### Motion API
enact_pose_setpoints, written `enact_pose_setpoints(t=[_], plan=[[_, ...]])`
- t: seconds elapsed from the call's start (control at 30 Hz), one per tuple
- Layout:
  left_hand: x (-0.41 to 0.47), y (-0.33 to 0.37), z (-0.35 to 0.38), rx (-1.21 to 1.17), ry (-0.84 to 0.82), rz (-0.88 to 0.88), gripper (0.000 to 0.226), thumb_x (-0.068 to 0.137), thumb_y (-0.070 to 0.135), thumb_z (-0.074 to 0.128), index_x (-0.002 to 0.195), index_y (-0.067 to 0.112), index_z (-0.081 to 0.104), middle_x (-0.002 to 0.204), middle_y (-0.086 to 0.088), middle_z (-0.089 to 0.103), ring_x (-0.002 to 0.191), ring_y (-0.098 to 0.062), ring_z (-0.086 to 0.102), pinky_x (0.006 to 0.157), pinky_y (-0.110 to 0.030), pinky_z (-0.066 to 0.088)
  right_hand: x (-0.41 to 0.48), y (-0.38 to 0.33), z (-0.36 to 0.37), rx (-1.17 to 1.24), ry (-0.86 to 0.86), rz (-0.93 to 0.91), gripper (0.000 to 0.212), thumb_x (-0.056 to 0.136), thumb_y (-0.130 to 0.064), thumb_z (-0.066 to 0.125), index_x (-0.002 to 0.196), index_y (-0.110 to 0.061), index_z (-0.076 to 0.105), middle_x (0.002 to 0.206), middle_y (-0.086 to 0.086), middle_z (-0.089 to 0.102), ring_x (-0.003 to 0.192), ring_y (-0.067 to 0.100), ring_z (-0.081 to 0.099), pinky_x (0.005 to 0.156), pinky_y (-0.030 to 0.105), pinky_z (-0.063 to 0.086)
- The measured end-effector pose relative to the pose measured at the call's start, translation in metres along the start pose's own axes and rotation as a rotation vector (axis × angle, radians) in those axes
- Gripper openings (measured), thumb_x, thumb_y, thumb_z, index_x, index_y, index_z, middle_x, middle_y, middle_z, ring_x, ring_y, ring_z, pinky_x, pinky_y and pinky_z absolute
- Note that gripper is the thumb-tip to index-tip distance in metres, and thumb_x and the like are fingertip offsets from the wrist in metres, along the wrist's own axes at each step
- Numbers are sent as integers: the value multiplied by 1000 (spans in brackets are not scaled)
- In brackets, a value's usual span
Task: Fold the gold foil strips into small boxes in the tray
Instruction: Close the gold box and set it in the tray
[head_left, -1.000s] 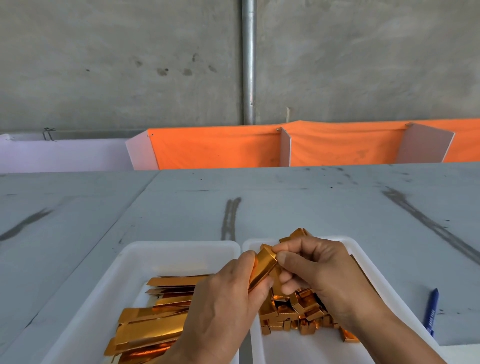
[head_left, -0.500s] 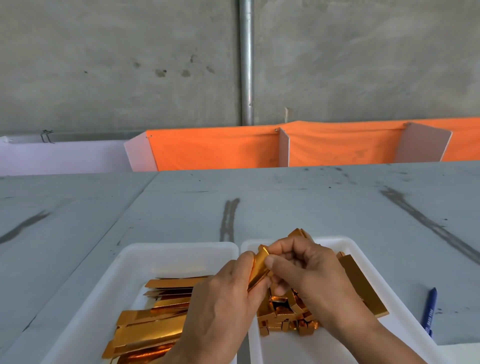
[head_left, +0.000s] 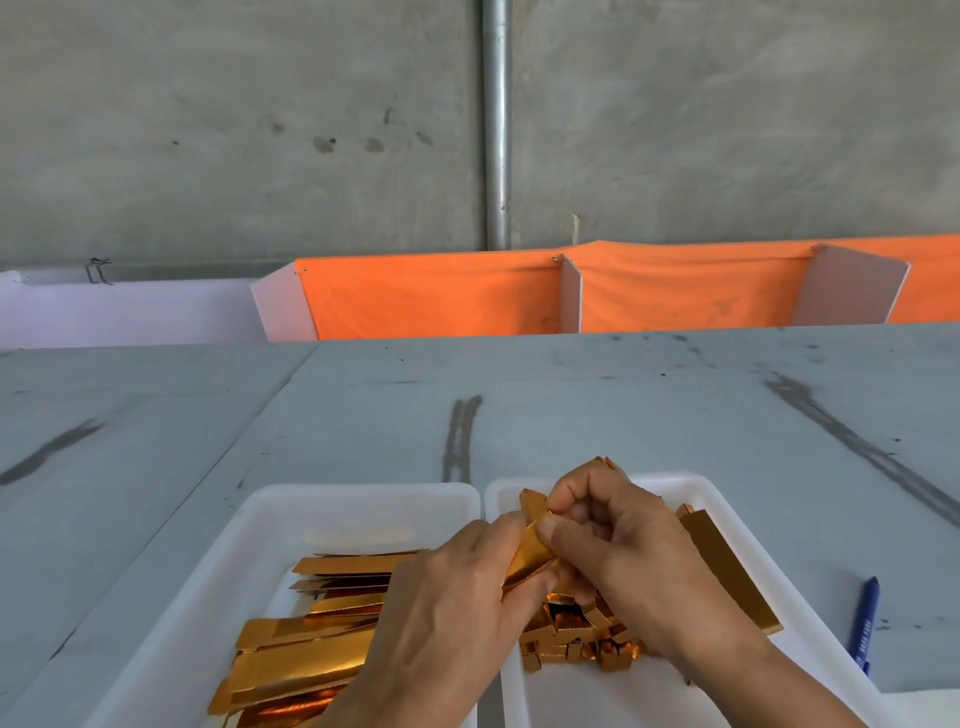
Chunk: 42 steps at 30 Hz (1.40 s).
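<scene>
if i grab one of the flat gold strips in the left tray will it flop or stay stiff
Probably fairly stiff: the flat gold strips lie straight and unsagging in their stack. Likely light, as they look card-thin. Their glossy faces may slide, so a pinched one could drag neighbours in the left tray.

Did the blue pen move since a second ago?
No. The blue pen lies in the same spot on the grey table, just right of the right white tray, pointing the same way.

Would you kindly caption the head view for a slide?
Left hand and right hand pinch a gold foil strip over the right tray of small boxes; flat strips lie in the left tray.
</scene>
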<state>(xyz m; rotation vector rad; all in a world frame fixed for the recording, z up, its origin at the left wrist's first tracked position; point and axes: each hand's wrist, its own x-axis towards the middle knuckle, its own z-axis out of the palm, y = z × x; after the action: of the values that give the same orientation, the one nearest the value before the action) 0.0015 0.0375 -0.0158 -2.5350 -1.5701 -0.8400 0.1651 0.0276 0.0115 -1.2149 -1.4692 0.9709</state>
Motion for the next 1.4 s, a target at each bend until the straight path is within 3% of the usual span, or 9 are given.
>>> enact_pose_setpoints(t=[0.2, 0.27, 0.37, 0.53, 0.77, 0.93, 1.1, 1.2, 1.4], plan=[[7, -12, -27, -439, 120, -300, 95, 56, 69, 74, 132, 63, 17, 112, 34, 33, 102, 9, 45, 69, -7, 35, 4, -2, -16, 201, 166, 29, 20, 97, -15, 60, 90, -28, 73, 62, 6, 64, 50, 17, 59, 55, 21, 52], [8, -19, -31, -823, 74, -417, 91, 47, 61, 83, 124, 66, 35, 113, 36, 47, 98, 5, 58, 65, -12, 45, 6, -2, -17, 316, 155, 78, 20, 97, -15, 58, 88, -23, 74, 64, 10, 65, 51, 19, 59, 55, 21, 52], [9, -20, -34, -1287, -81, -369, 69, 48, 48, 87, 113, 46, 64, 106, 7, 67, 90, -14, 68, 69, -24, 53, 6, -2, -12, 361, 70, 142, 22, 97, -17, 57, 86, -24, 75, 66, 13, 66, 50, 18, 59, 54, 21, 51], [10, -18, -30, -1504, -75, -357, 73, 43, 48, 93, 110, 28, 72, 93, -8, 69, 82, -21, 67, 72, -26, 53, 4, -1, -3, 319, -33, 215, 16, 97, -20, 60, 90, -16, 73, 66, 17, 67, 48, 21, 61, 51, 22, 51], [8, -18, -24, -1336, 0, -307, 57, 45, 54, 88, 92, 25, 75, 86, -2, 72, 84, -15, 68, 71, -20, 52, -1, -5, 5, 143, -213, 270, 20, 100, -27, 57, 86, -21, 70, 64, 11, 67, 49, 19, 63, 51, 25, 53], [6, -14, -22, -921, 40, -264, 41, 63, 70, 67, 85, 36, 60, 80, 4, 68, 74, -12, 65, 60, -17, 51, -5, 1, 7, -329, -73, -65, 17, 99, -35, 54, 87, -34, 65, 71, 1, 65, 59, 16, 64, 56, 37, 56], [2, -10, -17, -629, 13, -169, 40, 76, 78, 45, 85, 39, 45, 60, 13, 49, 53, -4, 51, 48, -14, 38, -5, 1, 6, -207, 40, -193, 12, 93, -45, 54, 95, -42, 65, 72, 5, 65, 60, 22, 61, 54, 38, 54], [2, -11, -14, -527, -27, -137, 47, 75, 80, 37, 88, 35, 45, 63, 23, 52, 56, 1, 52, 50, -13, 38, -5, 1, 5, -99, 31, -175, 19, 88, -54, 49, 93, -43, 64, 64, -3, 64, 54, 7, 60, 52, 20, 49], [2, -11, -7, -432, -66, -88, 52, 75, 84, 26, 89, 37, 44, 72, 28, 53, 67, 3, 56, 54, -12, 40, -3, 2, 6, -16, 13, -121, 22, 90, -49, 49, 87, -39, 67, 62, -2, 66, 52, 6, 60, 51, 20, 50]])
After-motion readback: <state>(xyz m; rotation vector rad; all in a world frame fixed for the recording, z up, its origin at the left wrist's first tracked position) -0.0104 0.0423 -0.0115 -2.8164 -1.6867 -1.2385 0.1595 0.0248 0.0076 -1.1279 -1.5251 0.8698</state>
